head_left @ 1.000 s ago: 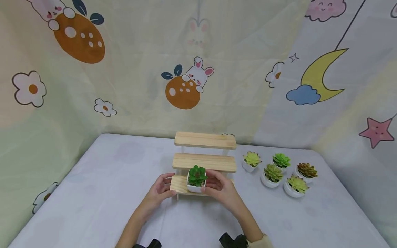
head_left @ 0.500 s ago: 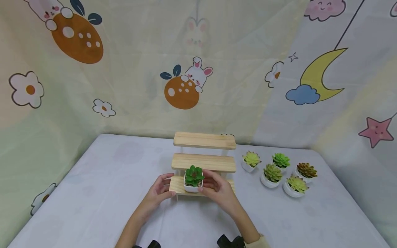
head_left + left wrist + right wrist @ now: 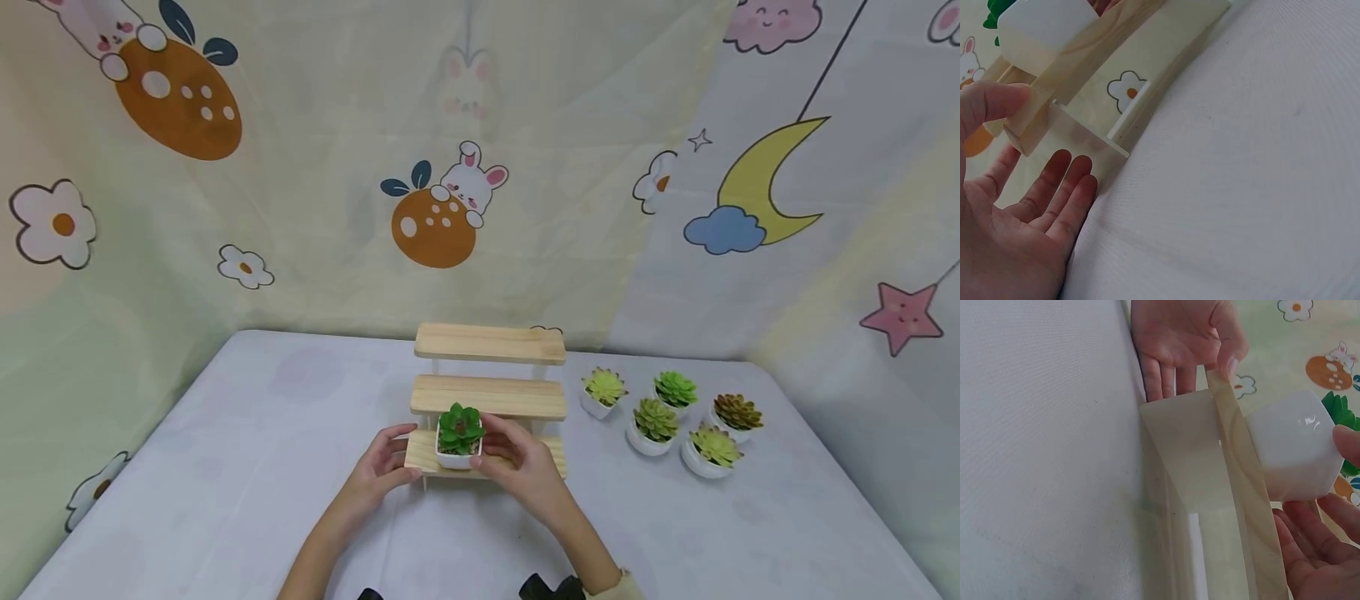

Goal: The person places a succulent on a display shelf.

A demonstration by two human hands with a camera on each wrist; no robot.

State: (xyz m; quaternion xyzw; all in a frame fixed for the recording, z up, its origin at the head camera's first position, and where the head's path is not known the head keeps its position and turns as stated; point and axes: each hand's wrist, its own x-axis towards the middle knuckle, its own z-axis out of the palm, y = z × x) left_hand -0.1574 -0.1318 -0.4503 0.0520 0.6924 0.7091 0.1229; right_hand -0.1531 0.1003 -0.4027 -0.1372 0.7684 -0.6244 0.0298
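A three-tier wooden shelf stand [image 3: 489, 398] is on the white table in the head view. On its bottom board, left of the middle, sits a dark green succulent in a square white pot [image 3: 459, 437]. My right hand [image 3: 522, 472] holds the pot's right side between thumb and fingers; its white wall [image 3: 1297, 447] shows in the right wrist view. My left hand [image 3: 377, 471] grips the left end of the bottom board. The left wrist view shows that thumb [image 3: 1004, 100] on the board's end, with the other fingers of the left hand [image 3: 1029, 219] beside the pale side leg.
Several potted succulents stand to the right: a yellow-green one [image 3: 602, 390] nearest the stand, a bright green one [image 3: 675, 390], a brownish one [image 3: 737, 412] and others. Behind the table [image 3: 247, 467] hangs a printed cloth [image 3: 322, 167].
My right hand has slid the potted succulent left along the bottom board. My left hand keeps its hold on the board's end. The head view has shifted slightly.
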